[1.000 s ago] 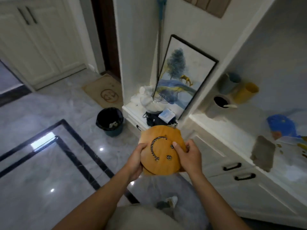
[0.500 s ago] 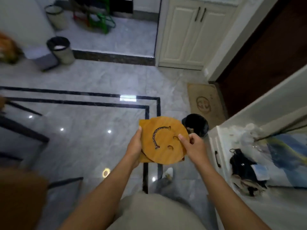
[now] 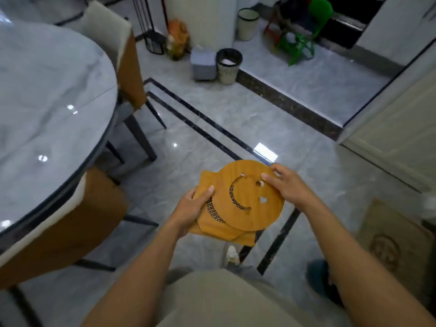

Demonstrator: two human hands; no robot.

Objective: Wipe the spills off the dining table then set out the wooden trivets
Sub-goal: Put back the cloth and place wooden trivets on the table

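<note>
Closest to the camera, two bare forearms reach forward over pale beige clothing. The left hand (image 3: 192, 205) grips the left edge of a small stack of wooden trivets (image 3: 212, 228), its thumb curled on top and its fingers out of sight beneath. The right hand (image 3: 286, 185) pinches the far right rim of the round trivet (image 3: 250, 199) that lies uppermost, with its fingers bent over the edge. This top piece has a smiling face cut through it, and a woven pattern shows through the curved mouth slot. The stack is held in the air over the floor (image 3: 200, 138), to the right of the tabletop (image 3: 47, 102) and not touching it.

The floor is glossy grey marble tile with thin black inlay lines crossing it and bright ceiling lights reflected in it. A tan doormat (image 3: 389, 241) lies at the right. At the left, the tabletop is round, of grey-white marble with a dark rim, and also shiny. Two chairs with orange-brown backs and pale padding are pushed against it, the near chair (image 3: 77, 220) and the far chair (image 3: 128, 67).

Farther off, a grey box (image 3: 203, 64) stands just beside a black-rimmed bin (image 3: 228, 66) at a dark stone step (image 3: 283, 107). Beyond them are a cream bin (image 3: 246, 24), an orange figure (image 3: 177, 40) and a green child's chair (image 3: 304, 41). A cream cabinet (image 3: 396, 128) fills the right side.
</note>
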